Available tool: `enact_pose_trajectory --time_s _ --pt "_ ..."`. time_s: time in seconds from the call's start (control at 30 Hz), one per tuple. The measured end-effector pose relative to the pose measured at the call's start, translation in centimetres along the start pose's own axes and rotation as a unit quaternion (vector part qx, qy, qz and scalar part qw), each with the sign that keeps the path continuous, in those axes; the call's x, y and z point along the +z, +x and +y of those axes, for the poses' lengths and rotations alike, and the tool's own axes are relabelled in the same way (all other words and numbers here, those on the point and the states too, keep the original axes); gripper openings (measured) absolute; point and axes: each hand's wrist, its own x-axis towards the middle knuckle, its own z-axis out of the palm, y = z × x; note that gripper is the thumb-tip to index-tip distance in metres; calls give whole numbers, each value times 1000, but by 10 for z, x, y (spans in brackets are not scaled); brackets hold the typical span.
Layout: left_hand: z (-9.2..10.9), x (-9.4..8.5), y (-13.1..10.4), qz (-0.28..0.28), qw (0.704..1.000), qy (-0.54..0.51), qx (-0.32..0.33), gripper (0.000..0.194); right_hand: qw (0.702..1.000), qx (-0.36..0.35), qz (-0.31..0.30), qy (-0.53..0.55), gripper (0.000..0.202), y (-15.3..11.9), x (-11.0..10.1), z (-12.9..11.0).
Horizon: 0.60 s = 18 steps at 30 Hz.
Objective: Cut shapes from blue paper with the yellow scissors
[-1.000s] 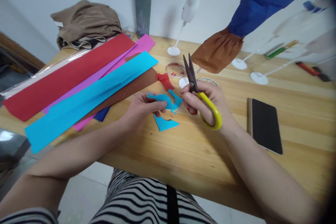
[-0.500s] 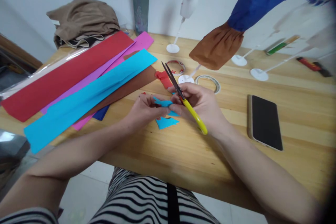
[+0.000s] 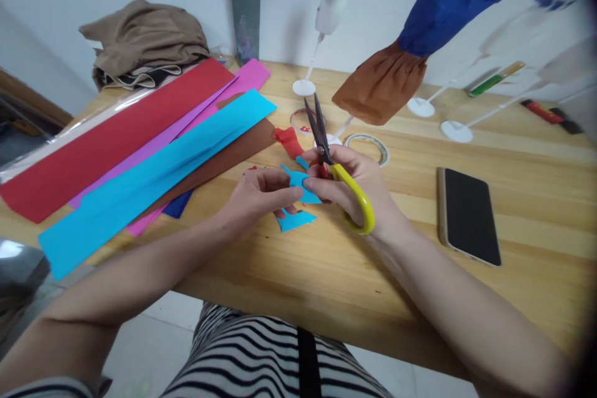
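Note:
My left hand [image 3: 261, 194] is closed, its fingertips pinching the left edge of a small light-blue paper piece [image 3: 304, 180]. In my right hand [image 3: 361, 177] are scissors [image 3: 358, 202] with yellow handles, dark blades slightly apart and pointing up and away. The right thumb and fingertips also hold the right side of the blue piece. Just below the hands, another light-blue scrap [image 3: 296, 221] lies on the table. A crumpled red paper scrap [image 3: 289, 142] rests beyond the fingers, beside a narrow tape roll [image 3: 298, 127].
Long paper strips lie at left, among them a blue one [image 3: 153, 180] and a red one [image 3: 121, 130]. A phone [image 3: 471, 214] lies at right. Behind stand a bottle [image 3: 245, 12], a doll form in a blue-and-brown dress [image 3: 387, 81] and a tape ring [image 3: 385, 152].
My right hand has turned, so the scissors' handle loop now shows and the blades have opened slightly. The small blue piece lies flatter between my fingertips. The view has shifted a little.

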Motion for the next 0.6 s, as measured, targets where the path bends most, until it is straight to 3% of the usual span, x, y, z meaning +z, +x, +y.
enact_pose_trajectory --time_s 0.17,0.6 --pt "-4 2 1 40 998 -38 23 45 993 64 15 99 36 1 4 -2" --pt "2 3 -2 -3 997 -81 1 50 990 70 11 121 38 -1 6 -5"
